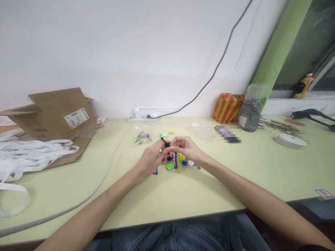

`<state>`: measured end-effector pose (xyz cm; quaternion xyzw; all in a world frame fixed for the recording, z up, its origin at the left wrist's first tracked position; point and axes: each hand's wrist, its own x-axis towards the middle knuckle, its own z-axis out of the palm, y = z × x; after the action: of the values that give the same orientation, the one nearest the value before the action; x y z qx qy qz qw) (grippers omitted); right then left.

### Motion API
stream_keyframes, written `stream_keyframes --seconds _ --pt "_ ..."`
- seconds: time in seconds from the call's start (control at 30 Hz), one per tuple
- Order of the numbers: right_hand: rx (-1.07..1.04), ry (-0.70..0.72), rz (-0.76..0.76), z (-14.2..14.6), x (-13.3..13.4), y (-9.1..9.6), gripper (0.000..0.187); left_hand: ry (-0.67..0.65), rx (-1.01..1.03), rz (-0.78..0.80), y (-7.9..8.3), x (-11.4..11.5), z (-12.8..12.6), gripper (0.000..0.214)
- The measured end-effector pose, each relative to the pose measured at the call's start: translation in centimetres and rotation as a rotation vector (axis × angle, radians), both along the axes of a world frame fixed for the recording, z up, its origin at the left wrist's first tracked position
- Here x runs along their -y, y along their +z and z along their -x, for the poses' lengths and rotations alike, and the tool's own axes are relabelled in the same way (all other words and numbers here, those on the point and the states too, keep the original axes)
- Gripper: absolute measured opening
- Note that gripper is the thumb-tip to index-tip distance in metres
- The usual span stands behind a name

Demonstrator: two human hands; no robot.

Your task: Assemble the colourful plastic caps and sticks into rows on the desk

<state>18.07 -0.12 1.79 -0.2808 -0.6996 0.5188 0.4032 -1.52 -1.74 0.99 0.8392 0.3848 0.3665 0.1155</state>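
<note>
While hands [151,158] pinch a black piece [165,142] (tiny)

Workshop-type workroom, small-parts bench work. Identifying features: long pale green laminate workbench [183,195] against a plain white wall [104,52]; small coloured plastic parts [175,162] at bench centre; power strip [142,116] with grey cable at the wall. Left side: brown cardboard carton [57,115], loose white strapping [28,153]. Right side: clear bag of grey material [250,115], scattered metal scraps [281,127], white tape spool [290,141], dark-handled tool [311,115].
</note>
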Motion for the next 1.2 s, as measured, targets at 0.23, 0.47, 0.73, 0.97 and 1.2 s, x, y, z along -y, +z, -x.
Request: stream_keyframes --seconds 0.23,0.47,0.73,0.97,1.2 --pt "0.052 -0.140 -0.299 0.1 1.6 -0.2 0.024 0.029 -0.068 -0.009 0.8 0.6 -0.2 0.019" --pt "0.273 -0.143 -0.602 -0.5 2.3 -0.4 0.013 0.013 -0.140 0.024 0.6 0.8 0.0 0.012" --pt "0.054 0.106 -0.177 -0.6 2.8 -0.4 0.023 -0.145 -0.131 0.173 1.2 1.2 -0.2 0.023" --pt "-0.133 0.204 0.024 -0.5 2.4 -0.6 0.031 -0.178 -0.115 0.179 1.6 1.8 -0.1 0.021" --pt "-0.162 0.116 -0.037 -0.6 2.4 -0.5 0.035 -0.074 -0.033 -0.199 1.3 0.5 0.5 0.009"
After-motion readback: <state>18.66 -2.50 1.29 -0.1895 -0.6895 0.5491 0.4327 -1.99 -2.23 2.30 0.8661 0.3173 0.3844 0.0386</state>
